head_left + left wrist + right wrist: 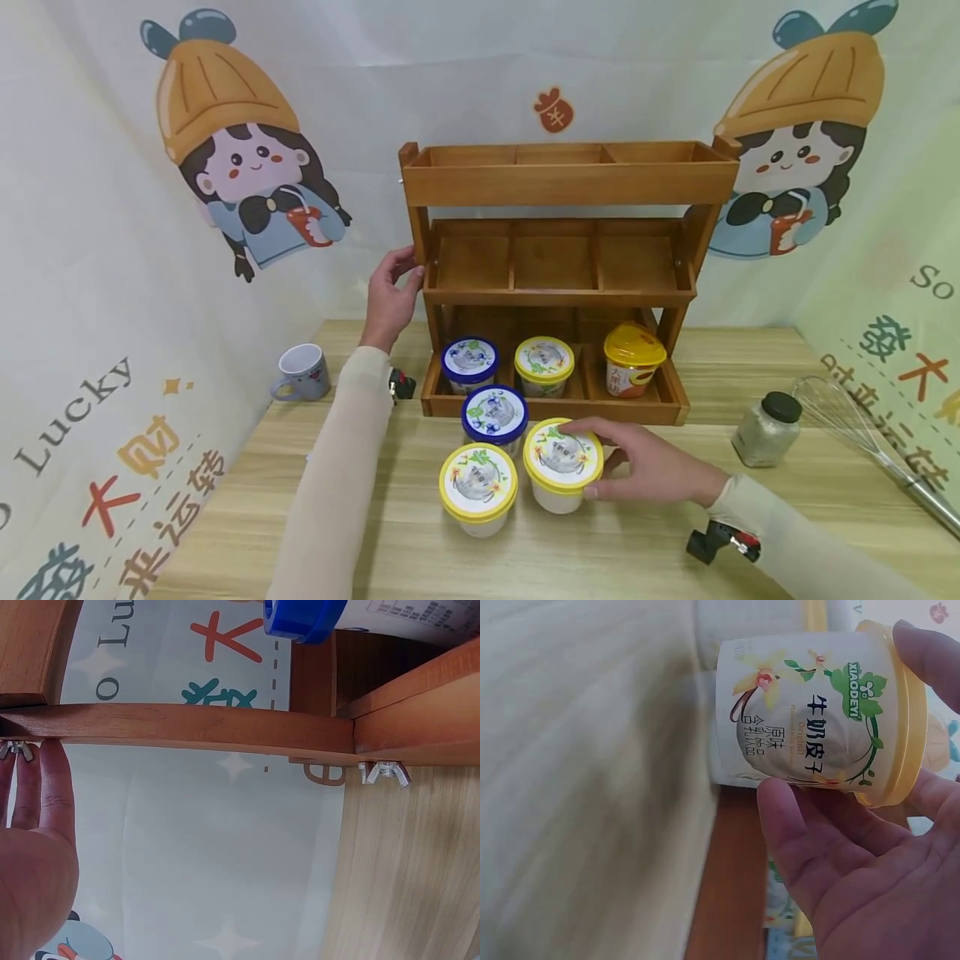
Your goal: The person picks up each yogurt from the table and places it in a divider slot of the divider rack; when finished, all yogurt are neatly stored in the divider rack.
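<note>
My right hand (pixel 645 462) grips a white milk drink tub (pixel 817 712) with a yellow lid; one digit lies on the lid and others curl round the side. I cannot tell whether its base touches the table. Another yellow-lidded tub (pixel 478 483) and a blue-lidded tub (pixel 495 414) stand beside it. At the left post of the wooden rack (pixel 558 297), my left hand (pixel 392 296) touches the wood with nearly straight fingers, beside a wing nut (pixel 16 749). The rack's bottom tier holds a blue-lidded tub (pixel 470 358), a yellow-lidded tub (pixel 543 360) and a yellow-topped cup (pixel 633 362).
A mug (pixel 303 372) stands left of the rack. To the right are a black-capped jar (pixel 767 429) and a whisk (pixel 877 446). Printed cloth (pixel 480 92) hangs behind the wooden table (pixel 585 558). The rack's upper two tiers have three compartments each.
</note>
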Tool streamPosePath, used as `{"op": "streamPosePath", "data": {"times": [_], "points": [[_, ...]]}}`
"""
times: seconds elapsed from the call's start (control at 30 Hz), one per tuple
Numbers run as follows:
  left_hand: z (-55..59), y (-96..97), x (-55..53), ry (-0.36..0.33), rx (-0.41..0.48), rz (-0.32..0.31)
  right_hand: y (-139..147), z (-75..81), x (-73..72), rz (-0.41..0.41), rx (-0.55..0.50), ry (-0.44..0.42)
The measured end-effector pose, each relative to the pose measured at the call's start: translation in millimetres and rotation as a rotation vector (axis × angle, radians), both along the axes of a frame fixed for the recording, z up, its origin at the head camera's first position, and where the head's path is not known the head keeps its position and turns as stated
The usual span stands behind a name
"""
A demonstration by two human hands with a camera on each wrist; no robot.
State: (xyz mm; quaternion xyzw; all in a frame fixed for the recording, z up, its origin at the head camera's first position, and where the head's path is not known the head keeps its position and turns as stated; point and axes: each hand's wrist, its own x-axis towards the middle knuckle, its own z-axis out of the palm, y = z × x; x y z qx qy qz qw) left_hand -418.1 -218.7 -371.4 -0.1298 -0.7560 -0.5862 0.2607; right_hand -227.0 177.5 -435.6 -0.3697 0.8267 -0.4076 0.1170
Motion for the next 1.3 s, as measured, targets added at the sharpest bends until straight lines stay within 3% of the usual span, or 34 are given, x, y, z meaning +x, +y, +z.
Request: {"op": "streamPosePath", "data": {"times": [0.53,0.87,1.3], "points": [[-2.4,-4.4,-4.4,0.033,-0.005,-0.021,3.7,35.9,-4.4,-0.060,-0.061,0.137],[-2.2,-2.6,-4.1,0.033,-0.007,-0.017,9.4,56.6,-8.3,-0.104,-0.116,0.180],[-1.8,-3.0,-4.5,0.001,-0.003,-0.012,16.8,91.3,-30.2,-0.289,-0.171,0.281]]}}
